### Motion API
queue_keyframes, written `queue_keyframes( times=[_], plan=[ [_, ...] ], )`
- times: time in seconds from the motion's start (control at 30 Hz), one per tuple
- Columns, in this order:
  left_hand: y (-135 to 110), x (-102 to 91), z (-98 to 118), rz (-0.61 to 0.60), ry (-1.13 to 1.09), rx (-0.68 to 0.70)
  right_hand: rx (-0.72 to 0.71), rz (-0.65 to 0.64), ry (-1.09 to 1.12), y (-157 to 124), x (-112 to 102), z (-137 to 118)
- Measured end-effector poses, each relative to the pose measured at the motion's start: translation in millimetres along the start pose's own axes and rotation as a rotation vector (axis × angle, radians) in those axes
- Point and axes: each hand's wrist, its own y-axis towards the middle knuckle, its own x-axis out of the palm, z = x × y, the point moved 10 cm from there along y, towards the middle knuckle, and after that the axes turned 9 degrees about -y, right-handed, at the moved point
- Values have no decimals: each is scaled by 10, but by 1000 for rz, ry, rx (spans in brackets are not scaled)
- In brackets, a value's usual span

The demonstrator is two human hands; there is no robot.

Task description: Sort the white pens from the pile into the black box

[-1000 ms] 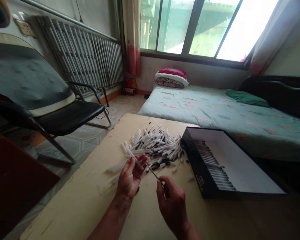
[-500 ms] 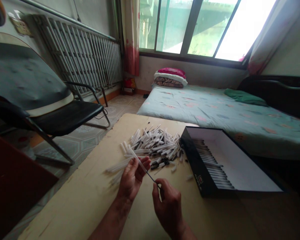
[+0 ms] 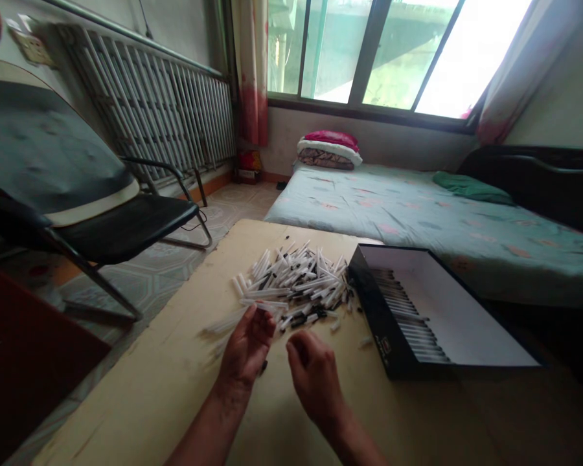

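My left hand (image 3: 249, 346) is turned palm up in front of the pile, its fingers curled around a pen. Most of that pen is hidden by the hand; its dark end (image 3: 263, 367) shows below the palm. Just to the right, my right hand (image 3: 315, 366) is closed with thumb and forefinger together, and what they may hold is hidden. Beyond both hands lies a loose pile of white pen barrels (image 3: 306, 275) mixed with small black pieces. Blurred clear tubes (image 3: 218, 327) lie left of my left hand.
A black open box (image 3: 480, 310) with a white inside stands on the right of the table (image 3: 165, 362), a row of pens (image 3: 408, 317) along its left side. Behind are a bed (image 3: 369, 200) and, to the left, a black chair (image 3: 146, 220).
The dark refill that stretched between the hands is no longer visible. My left hand has drawn slightly down and left, its fingers more curled. My right hand has moved slightly left and up.
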Motion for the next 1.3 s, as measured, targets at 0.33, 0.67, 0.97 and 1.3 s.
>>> queue_keyframes(
  times=[0.33, 0.67, 0.97, 1.3],
  plan=[
    [38, -20, 105, -48, 99, 82, -270, -223, -443, -129, 710, -189],
    [30, -23, -2, -59, 295, 107, 40, 15, 128, -2, 51, 407],
    [-27, 1, -239, -138, 530, 63, 97, 201, 327, -63, -153, 622],
    [-53, 16, -318, -172, 570, 20, 174, 191, 430, -53, -108, 764]
  ],
)
